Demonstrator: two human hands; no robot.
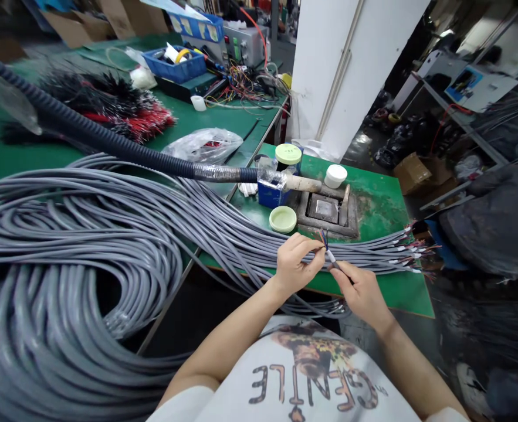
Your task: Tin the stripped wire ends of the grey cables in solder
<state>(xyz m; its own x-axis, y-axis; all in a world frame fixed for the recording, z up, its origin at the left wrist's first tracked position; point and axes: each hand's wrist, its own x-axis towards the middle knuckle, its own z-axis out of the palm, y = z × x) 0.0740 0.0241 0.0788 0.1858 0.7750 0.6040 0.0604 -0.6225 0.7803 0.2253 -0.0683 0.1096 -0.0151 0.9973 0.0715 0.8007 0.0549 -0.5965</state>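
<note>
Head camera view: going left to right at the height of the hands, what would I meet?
Coiled grey cables → left hand → cable end with coloured wires → right hand → stripped cable ends → dark cloth bundle

A white pillar (pixel 351 70) with two pale conduits (pixel 338 64) running up it rises behind two green worktops (pixel 250 126). The dark floor (pixel 364 146) shines with patches of overhead light. To the right, a metal shelf (pixel 461 117) runs along the wall, above a cardboard box (pixel 412 173) and black bags (pixel 393 146) on the floor. Flattened cardboard (pixel 76 26) stands far left.
</note>
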